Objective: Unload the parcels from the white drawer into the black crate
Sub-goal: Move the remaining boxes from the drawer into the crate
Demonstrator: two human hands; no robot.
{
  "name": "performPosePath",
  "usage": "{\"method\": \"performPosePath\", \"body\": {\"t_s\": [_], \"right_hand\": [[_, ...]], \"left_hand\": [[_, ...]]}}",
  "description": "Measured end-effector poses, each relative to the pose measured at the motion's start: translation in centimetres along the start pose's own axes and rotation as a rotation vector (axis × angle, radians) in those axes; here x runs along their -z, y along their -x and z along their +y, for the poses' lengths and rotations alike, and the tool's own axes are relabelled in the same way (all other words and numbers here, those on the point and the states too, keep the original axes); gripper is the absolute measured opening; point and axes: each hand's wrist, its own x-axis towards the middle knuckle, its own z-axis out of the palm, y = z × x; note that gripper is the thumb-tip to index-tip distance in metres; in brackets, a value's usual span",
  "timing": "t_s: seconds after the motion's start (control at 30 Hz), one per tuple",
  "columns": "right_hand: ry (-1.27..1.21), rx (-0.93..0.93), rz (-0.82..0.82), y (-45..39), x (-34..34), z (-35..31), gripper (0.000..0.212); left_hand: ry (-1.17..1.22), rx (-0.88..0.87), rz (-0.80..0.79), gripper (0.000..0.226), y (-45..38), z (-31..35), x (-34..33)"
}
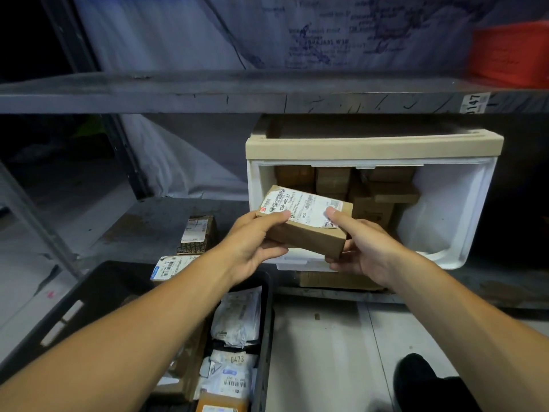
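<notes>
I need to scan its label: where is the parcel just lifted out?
In the head view, centre frame, the parcel is held by both hands, left and right, before the white drawer.

The box point(306, 221) above the black crate point(89, 295) is plain brown cardboard under a white label printed with black barcodes. Behind it, the white drawer point(445, 209) has a beige frame point(371, 147) and holds more brown boxes point(332, 179). Inside the crate lie white bags point(237, 319). Far above sits an orange-red bin point(511, 52).
</notes>
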Motion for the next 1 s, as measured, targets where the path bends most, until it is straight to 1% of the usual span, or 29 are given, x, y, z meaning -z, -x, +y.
{"method": "performPosePath", "body": {"t_s": [0.07, 0.2, 0.33, 0.4, 0.5, 0.6, 0.7, 0.87, 1.0], "right_hand": [[0.039, -0.006, -0.038, 0.0, -0.1, 0.1, 0.057], [0.057, 0.021, -0.108, 0.1, 0.2, -0.2, 0.040], [0.095, 0.052, -0.144, 0.7, 0.0, -0.6, 0.027], [0.113, 0.042, -0.188, 0.8, -0.2, -0.6, 0.028], [0.151, 0.024, -0.243, 1.0, -0.7, -0.4, 0.039], [0.127, 0.004, -0.287, 1.0, -1.4, 0.1, 0.045], [0.080, -0.021, -0.268, 0.6, -1.8, 0.5, 0.050], [0.014, 0.005, -0.222, -0.3, -3.2, 0.6, 0.030], [-0.047, 0.015, -0.232, -0.6, -6.0, 0.8, 0.030]], "left_hand": [[0.042, -0.018, 0.046, 0.030, -0.2, -0.1, 0.0], [0.095, -0.040, 0.076, 0.017, -0.9, 0.2, 0.6], [0.010, -0.018, 0.074, 0.014, -1.0, 0.6, 1.2], [0.019, -0.022, 0.079, 0.014, -1.1, 0.8, 1.3], [0.030, -0.078, 0.103, 0.010, -1.3, 0.7, 1.1], [0.040, -0.084, 0.120, 0.018, -1.4, 0.1, 0.9], [0.001, -0.064, 0.075, 0.029, -1.2, -0.7, 1.1], [-0.041, -0.064, 0.051, 0.034, 0.1, -0.9, 2.8], [-0.082, -0.086, 0.100, 0.031, 1.1, -0.1, 5.6]]}}
